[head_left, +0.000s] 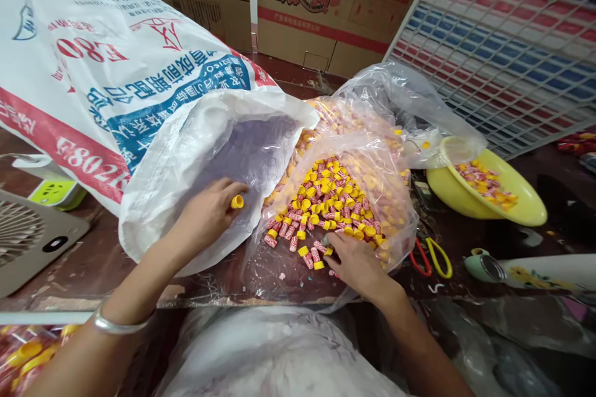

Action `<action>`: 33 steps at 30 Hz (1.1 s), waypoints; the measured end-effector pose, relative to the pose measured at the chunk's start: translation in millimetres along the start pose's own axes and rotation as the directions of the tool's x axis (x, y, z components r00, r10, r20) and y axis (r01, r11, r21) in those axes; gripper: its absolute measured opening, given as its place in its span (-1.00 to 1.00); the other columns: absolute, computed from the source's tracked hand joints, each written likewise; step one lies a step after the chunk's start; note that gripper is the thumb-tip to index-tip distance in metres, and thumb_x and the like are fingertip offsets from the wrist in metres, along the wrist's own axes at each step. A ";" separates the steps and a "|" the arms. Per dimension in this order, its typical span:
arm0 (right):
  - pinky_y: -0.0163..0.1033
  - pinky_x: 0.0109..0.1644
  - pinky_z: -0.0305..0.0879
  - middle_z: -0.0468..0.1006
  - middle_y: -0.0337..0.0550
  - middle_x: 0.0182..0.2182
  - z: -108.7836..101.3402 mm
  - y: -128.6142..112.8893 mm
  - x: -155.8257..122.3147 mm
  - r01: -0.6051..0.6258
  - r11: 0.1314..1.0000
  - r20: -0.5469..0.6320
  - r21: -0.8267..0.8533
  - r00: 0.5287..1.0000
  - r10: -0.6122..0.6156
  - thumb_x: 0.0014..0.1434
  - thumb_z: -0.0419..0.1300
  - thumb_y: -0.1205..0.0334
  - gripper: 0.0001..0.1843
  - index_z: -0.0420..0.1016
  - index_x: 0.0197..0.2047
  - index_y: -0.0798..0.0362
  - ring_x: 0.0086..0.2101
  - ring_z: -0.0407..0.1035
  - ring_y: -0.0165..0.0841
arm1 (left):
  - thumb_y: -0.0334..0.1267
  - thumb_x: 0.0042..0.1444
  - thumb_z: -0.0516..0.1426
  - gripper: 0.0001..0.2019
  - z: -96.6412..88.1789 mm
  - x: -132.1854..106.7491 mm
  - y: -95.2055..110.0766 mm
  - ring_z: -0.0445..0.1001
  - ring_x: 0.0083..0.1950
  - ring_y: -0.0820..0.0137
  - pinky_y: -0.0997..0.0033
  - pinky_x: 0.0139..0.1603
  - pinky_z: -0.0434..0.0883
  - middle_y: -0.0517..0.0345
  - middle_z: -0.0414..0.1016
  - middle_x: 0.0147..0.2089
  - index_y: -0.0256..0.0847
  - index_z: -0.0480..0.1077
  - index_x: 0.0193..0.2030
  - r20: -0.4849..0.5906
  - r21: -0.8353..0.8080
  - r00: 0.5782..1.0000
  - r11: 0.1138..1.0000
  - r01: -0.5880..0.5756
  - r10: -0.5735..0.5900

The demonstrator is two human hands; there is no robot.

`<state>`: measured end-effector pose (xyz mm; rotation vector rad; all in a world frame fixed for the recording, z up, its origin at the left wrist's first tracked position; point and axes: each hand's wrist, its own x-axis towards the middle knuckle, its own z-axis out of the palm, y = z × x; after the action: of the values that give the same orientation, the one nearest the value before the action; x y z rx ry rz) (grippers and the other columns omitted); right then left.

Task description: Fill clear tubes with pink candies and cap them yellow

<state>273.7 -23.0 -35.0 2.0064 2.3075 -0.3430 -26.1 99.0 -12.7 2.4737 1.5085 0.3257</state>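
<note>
My left hand is closed around a small tube whose yellow cap sticks out past the fingers. It is over the mouth of a big white woven sack with a pale lining. At the near edge of a heap of small red-and-white patterned tubes with yellow caps, my right hand pinches one capped tube between thumb and fingers. The heap lies in an opened clear plastic bag, and part of it shows only through the film.
Right of the bag are red-and-yellow-handled scissors, a tilted yellow bowl with more tubes, and a flowered bottle. A fan stands left. Behind are cartons and a white wire rack.
</note>
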 end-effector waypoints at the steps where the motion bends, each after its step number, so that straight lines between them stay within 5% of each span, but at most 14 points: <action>1: -0.15 -0.19 0.40 0.55 -0.05 -0.22 2.1 2.8 1.1 0.008 1.000 -0.059 0.027 0.998 -0.006 0.28 0.27 0.32 -0.93 0.45 -0.18 0.07 -0.23 0.51 -0.14 | -0.22 0.29 0.03 -0.65 -3.5 -5.9 2.0 0.54 -0.03 0.09 0.25 -0.07 0.41 -0.10 0.55 0.00 -0.27 0.44 0.12 -0.042 -0.072 0.999 0.997 0.006 -0.009; 4: -0.12 -0.13 0.46 0.55 -0.03 -0.20 4.5 8.9 2.7 0.127 0.941 -0.299 0.314 0.954 -0.028 0.32 0.22 0.26 -0.95 0.44 -0.18 0.05 -0.20 0.52 -0.16 | -0.02 0.31 0.07 -0.63 -13.2 -29.5 16.6 0.56 -0.10 0.19 0.32 -0.09 0.42 0.02 0.60 -0.08 -0.22 0.43 0.08 -0.008 -0.333 0.999 0.942 0.035 -0.040; 7: -0.19 -0.10 0.53 0.60 -0.10 -0.19 -1.0 2.4 3.7 0.277 0.674 -0.425 0.685 0.903 0.061 0.33 0.27 0.11 -0.82 0.43 -0.09 0.00 -0.16 0.56 -0.23 | 0.01 0.31 0.08 -0.67 -12.3 -50.3 40.5 0.57 -0.10 0.28 0.39 -0.08 0.43 0.14 0.63 -0.05 -0.12 0.47 0.04 0.131 -0.569 0.990 0.822 0.026 0.059; 10: -0.21 -0.08 0.56 0.63 -0.12 -0.17 -13.0 -14.4 7.5 0.369 0.502 -0.460 0.782 0.885 0.065 0.31 0.31 0.04 -0.75 0.46 -0.07 -0.01 -0.17 0.58 -0.25 | -0.01 0.29 0.12 -0.68 -1.3 -60.7 59.9 0.56 -0.03 0.27 0.37 0.00 0.42 0.13 0.63 0.00 -0.11 0.49 0.06 0.192 -0.666 0.977 0.744 0.061 0.092; 15: -0.24 -0.17 0.53 0.58 -0.21 -0.38 -35.2 -37.9 13.7 0.530 0.652 -0.567 0.542 0.804 -0.182 0.36 0.27 0.10 -0.82 0.53 -0.22 0.01 -0.34 0.53 -0.32 | 0.02 0.25 0.17 -0.65 11.5 -65.6 73.6 0.51 -0.17 0.31 0.40 -0.15 0.39 0.16 0.60 -0.15 -0.15 0.51 0.04 0.251 -0.795 0.967 0.580 0.178 0.047; 17: -0.17 -0.05 0.53 0.62 -0.12 -0.25 -37.8 -44.4 13.8 0.599 0.654 -0.574 0.462 0.764 -0.294 0.36 0.27 0.05 -0.78 0.53 -0.10 0.02 -0.20 0.55 -0.25 | 0.01 0.23 0.20 -0.66 13.9 -66.8 77.2 0.48 -0.21 0.33 0.41 -0.17 0.38 0.16 0.58 -0.20 -0.19 0.52 -0.02 0.262 -0.875 0.964 0.430 0.221 0.039; 19: -0.01 0.17 0.45 0.58 0.04 0.00 -33.9 -51.2 13.3 0.645 0.653 -0.567 0.398 0.732 -0.377 0.27 0.35 -0.04 -0.53 0.44 0.11 0.06 0.05 0.47 -0.12 | 0.00 0.22 0.22 -0.68 17.7 -67.7 81.8 0.47 -0.22 0.35 0.42 -0.15 0.38 0.15 0.55 -0.23 -0.23 0.51 -0.10 0.254 -0.932 0.967 0.266 0.244 0.004; 21: 0.11 0.27 0.36 0.51 0.14 0.09 -24.7 -58.9 12.9 0.645 0.693 -0.591 0.322 0.709 -0.385 0.18 0.42 -0.04 -0.35 0.34 0.20 0.09 0.17 0.36 -0.03 | -0.01 0.19 0.25 -0.69 23.1 -68.3 87.5 0.47 -0.24 0.37 0.42 -0.15 0.40 0.15 0.54 -0.26 -0.25 0.49 -0.16 0.269 -0.957 0.962 0.105 0.272 -0.036; 25: 0.22 0.29 0.31 0.52 0.12 0.00 -8.4 -71.1 13.3 0.629 0.744 -0.689 0.224 0.643 -0.336 0.15 0.43 0.07 -0.40 0.31 0.14 0.08 0.14 0.37 -0.01 | 0.01 0.13 0.29 -0.64 31.0 -67.2 97.7 0.51 -0.31 0.36 0.35 -0.17 0.45 0.12 0.53 -0.33 -0.27 0.41 -0.18 0.376 -0.911 0.926 -0.174 0.374 0.022; 27: 0.25 0.34 0.24 0.49 0.13 0.08 -9.3 -69.4 14.2 0.657 0.721 -0.652 0.221 0.649 -0.391 0.16 0.42 0.04 -0.39 0.29 0.15 0.07 0.18 0.34 0.00 | 0.00 0.12 0.29 -0.63 27.8 -65.5 96.2 0.50 -0.30 0.35 0.35 -0.18 0.45 0.10 0.53 -0.32 -0.28 0.41 -0.17 0.377 -0.913 0.924 -0.143 0.383 0.072; 28: 0.25 0.35 0.22 0.45 0.15 0.15 -12.0 -65.4 15.0 0.663 0.713 -0.609 0.227 0.668 -0.427 0.16 0.42 0.00 -0.34 0.28 0.18 0.06 0.22 0.30 0.01 | -0.01 0.12 0.29 -0.65 23.7 -64.8 92.4 0.49 -0.29 0.35 0.38 -0.19 0.43 0.11 0.52 -0.31 -0.27 0.41 -0.17 0.352 -0.932 0.933 -0.060 0.356 0.073; 31: 0.18 0.30 0.29 0.37 0.15 0.24 -22.1 -41.2 17.6 0.582 0.775 -0.490 0.247 0.765 -0.419 0.17 0.41 -0.09 -0.25 0.25 0.27 0.05 0.28 0.23 0.04 | -0.10 0.16 0.22 -0.76 3.9 -63.3 67.1 0.44 -0.26 0.35 0.40 -0.20 0.38 0.15 0.49 -0.29 -0.24 0.43 -0.19 0.164 -0.881 0.984 0.439 0.176 -0.065; 33: 0.07 0.15 0.43 0.51 0.09 0.07 -24.2 -19.8 16.7 0.423 0.874 -0.425 0.240 0.855 -0.297 0.25 0.36 0.00 -0.45 0.34 0.18 0.05 0.12 0.41 -0.01 | -0.18 0.19 0.14 -0.83 -8.8 -59.5 40.6 0.44 -0.23 0.30 0.36 -0.19 0.36 0.10 0.48 -0.24 -0.23 0.46 -0.20 -0.019 -0.603 0.990 0.791 0.099 -0.139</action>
<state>254.1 -4.2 -12.2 1.8804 3.0752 -0.4140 -21.3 28.6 3.7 1.8671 1.3058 0.7378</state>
